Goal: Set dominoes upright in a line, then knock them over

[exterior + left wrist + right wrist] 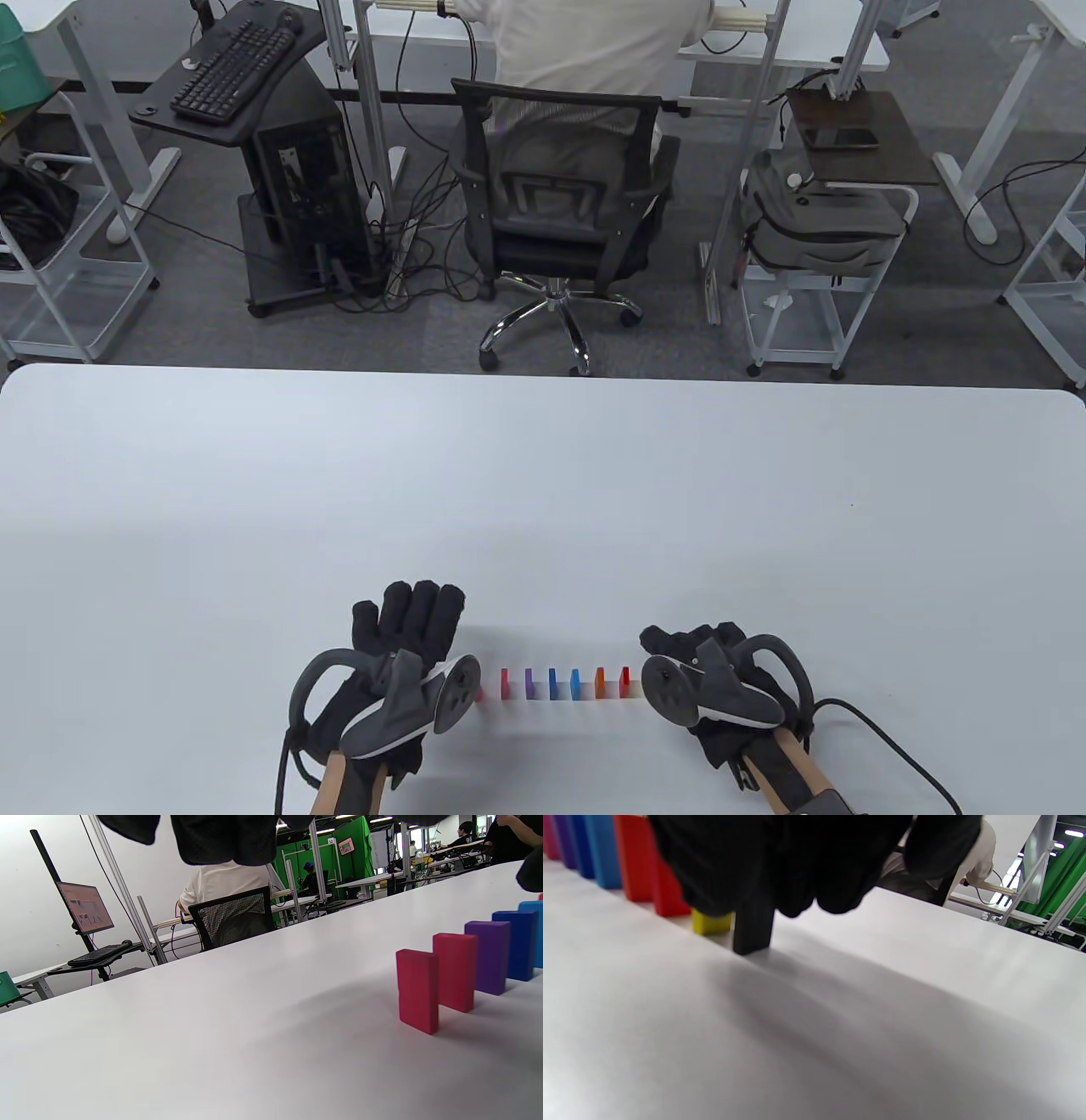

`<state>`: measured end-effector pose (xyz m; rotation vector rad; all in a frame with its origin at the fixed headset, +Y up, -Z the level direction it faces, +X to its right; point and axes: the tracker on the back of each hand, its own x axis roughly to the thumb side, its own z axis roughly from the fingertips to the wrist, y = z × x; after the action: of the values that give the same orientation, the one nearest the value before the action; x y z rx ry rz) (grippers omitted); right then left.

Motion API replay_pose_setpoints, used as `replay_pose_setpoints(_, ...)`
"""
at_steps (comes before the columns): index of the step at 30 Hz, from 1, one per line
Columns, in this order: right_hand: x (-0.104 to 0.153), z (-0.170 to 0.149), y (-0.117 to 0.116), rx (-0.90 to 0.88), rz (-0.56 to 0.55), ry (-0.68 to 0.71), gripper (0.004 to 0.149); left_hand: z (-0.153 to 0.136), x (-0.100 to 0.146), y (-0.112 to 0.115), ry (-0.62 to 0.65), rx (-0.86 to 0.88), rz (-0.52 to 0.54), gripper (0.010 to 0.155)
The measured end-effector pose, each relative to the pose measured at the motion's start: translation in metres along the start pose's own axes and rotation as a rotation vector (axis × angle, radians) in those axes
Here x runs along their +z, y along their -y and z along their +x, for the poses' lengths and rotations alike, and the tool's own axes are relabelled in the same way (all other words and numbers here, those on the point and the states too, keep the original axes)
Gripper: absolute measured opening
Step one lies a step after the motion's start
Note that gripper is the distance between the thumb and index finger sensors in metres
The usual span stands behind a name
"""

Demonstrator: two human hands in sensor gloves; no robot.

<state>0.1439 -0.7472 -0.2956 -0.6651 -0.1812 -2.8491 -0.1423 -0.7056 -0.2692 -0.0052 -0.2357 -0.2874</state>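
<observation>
A row of several coloured dominoes (552, 683) stands upright near the table's front edge, between my two hands. From left to right it runs pink, purple (529, 683), blue, light blue, orange (600, 682) and red (625, 682). My left hand (411, 615) lies at the row's left end with straight fingers, holding nothing. In the left wrist view the nearest pink domino (418, 991) stands free. My right hand (679, 645) is curled at the right end. There its fingers (797, 866) grip an upright black domino (751, 929) standing on the table beside a yellow one (710, 923).
The white table (543, 475) stretches wide beyond the row. Past its far edge a person sits in an office chair (560, 204), with a computer cart (280, 170) to the left and a backpack on a rack (814, 221) to the right.
</observation>
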Motion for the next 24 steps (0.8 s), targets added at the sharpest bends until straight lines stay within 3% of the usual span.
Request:
replay_pose_setpoints(10,0.012,-0.015,0.019,-0.048,0.105,-0.036,0.087,0.001,-0.001,-0.001,0.005,0.001,0.009,0.08)
replay_pose_setpoints(12,0.017,-0.017,0.023,-0.019,0.129,-0.052,0.081,0.001,-0.001,0.0,0.005,0.004,0.008,0.08)
replay_pose_setpoints(17,0.02,-0.012,0.023,0.126,0.193,-0.092,0.048,0.003,-0.002,0.002,0.006,-0.007,-0.004,0.08)
replay_pose_setpoints(24,0.01,0.003,0.022,0.139,0.251,-0.05,0.046,0.004,-0.004,0.007,0.004,-0.006,-0.027,0.08)
